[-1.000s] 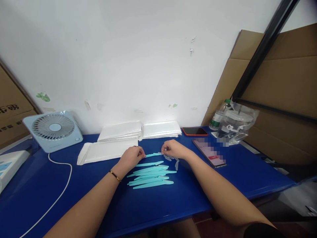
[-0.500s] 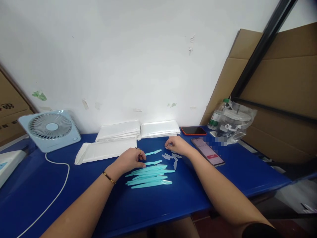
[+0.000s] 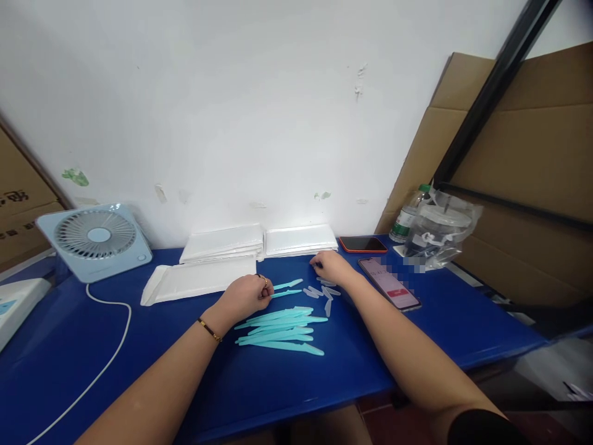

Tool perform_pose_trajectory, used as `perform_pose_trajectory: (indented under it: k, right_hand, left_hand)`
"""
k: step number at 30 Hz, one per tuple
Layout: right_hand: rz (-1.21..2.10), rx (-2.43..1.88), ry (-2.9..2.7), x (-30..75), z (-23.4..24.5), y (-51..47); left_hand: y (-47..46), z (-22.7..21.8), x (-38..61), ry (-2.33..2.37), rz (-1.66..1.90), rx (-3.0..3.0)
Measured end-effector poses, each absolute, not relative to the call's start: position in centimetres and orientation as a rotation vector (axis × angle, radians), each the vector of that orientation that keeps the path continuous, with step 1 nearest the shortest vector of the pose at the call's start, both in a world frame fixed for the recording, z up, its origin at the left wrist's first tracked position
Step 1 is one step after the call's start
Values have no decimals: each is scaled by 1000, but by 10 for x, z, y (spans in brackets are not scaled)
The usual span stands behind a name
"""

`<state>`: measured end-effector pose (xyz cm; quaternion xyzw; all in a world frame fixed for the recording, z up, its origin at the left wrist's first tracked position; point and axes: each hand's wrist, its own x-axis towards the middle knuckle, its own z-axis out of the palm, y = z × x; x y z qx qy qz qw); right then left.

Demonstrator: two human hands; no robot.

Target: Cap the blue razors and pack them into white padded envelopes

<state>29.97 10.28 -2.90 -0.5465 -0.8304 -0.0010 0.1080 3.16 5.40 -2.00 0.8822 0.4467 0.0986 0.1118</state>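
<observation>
My left hand [image 3: 248,295] pinches the handle of a teal eyebrow razor [image 3: 288,292], whose slim end points right. Just beyond it, another teal razor [image 3: 291,283] lies partly hidden behind my fingers. Closer to me is a loose pile of several teal razors [image 3: 278,326], lying roughly side by side on the blue table [image 3: 287,389]. My right hand [image 3: 330,267] is closed, fingertips together, behind a scatter of small clear caps [image 3: 328,307]. What those fingertips hold, if anything, is too small to make out.
White packets [image 3: 222,242] are stacked against the wall, with one packet [image 3: 199,281] lying in front. Two phones [image 3: 362,245] and a bagged cup [image 3: 438,232] with a bottle [image 3: 404,219] stand right. A blue fan [image 3: 99,235] and its cable [image 3: 121,334] are left.
My left hand has drawn its razor away from the pile, closer to the one lying beyond. The pile's nearest razor has turned slightly. My right hand has shifted a little away from me.
</observation>
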Motion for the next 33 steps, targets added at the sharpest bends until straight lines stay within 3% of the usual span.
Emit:
perform_pose_trajectory:
  k: [33]
  right_hand:
    - [324, -1050, -2597, 301, -22, 86]
  left_hand:
    - [62, -33, 39, 1438, 441, 2661]
